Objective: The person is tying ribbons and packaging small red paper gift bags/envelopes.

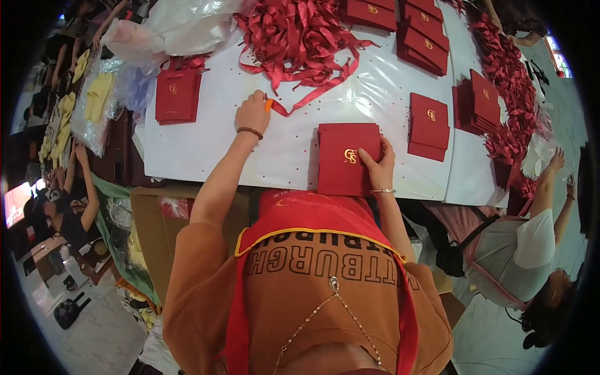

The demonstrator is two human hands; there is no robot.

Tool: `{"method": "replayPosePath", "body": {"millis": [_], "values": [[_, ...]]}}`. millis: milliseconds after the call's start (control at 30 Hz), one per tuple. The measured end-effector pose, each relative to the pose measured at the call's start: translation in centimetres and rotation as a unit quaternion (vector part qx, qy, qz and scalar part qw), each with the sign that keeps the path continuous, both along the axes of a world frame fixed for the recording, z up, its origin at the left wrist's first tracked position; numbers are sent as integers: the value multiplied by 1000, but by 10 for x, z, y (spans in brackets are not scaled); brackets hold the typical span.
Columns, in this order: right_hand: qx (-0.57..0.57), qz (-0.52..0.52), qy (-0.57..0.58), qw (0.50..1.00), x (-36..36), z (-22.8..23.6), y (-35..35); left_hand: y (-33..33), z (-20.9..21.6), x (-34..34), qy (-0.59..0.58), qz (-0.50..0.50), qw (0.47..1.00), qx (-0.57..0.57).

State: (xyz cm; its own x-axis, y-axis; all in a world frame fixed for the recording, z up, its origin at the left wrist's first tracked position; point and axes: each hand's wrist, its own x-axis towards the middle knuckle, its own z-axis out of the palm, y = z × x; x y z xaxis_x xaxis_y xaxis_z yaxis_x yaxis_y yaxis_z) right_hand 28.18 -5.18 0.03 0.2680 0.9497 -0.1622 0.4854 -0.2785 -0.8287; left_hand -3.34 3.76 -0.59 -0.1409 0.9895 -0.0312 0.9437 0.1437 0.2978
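My right hand [381,164] grips the right edge of a stack of flat red paper gift bags [340,178] with a gold emblem, at the table's near edge. Its thumb lies on the top bag and its fingers curl round the side. To the left, my left hand [252,114] is closed, with a band of orange [268,105] at the thumb side. A red ribbon [300,105] runs to these fingers from a large loose pile of red ribbons [294,40] farther back. The pinched end is mostly hidden.
Gift bags with ribbon handles [177,94] lie at the left of the white table [281,165]. More red bag stacks [428,125] lie at right and back. Clear plastic bags [187,25] are at the back left. Another person [512,250] works at the right beside more ribbons [500,69].
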Motion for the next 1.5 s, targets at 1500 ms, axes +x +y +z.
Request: {"method": "replayPosePath", "body": {"millis": [1500], "values": [[-173,446,89,874,-10,52,73,-84,58,136,-348,-14,937,26]]}}
